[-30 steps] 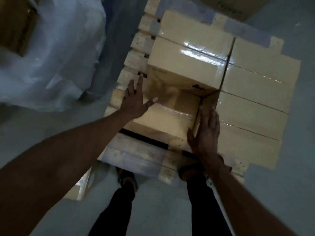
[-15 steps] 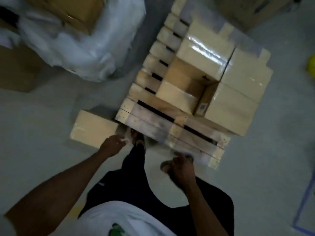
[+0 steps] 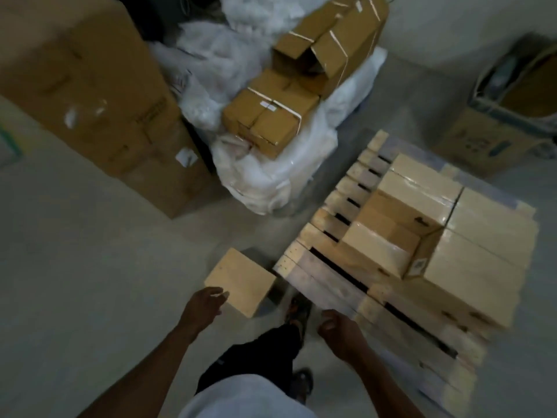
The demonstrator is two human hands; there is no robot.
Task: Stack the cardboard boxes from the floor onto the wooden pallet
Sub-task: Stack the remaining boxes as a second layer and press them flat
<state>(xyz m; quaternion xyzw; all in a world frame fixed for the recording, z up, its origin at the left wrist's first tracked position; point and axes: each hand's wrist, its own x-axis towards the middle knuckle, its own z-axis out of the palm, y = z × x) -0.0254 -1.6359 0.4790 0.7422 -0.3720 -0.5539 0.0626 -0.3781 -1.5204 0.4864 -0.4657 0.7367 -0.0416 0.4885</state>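
Observation:
A wooden pallet lies on the floor at the right, with several pale cardboard boxes stacked on it. One small pale cardboard box sits on the floor just left of the pallet's near corner. My left hand hovers at that box's near left edge with loosely curled fingers, holding nothing. My right hand hangs empty in front of the pallet's near edge, fingers loosely curled.
A large brown carton stands at the back left. Clear plastic wrap with brown strapped boxes on it lies behind. An open carton stands at the back right. My feet are beside the pallet.
Both hands left the stacked boxes and dropped back. The view pulled away and turned left; my left hand came closer to the floor box.

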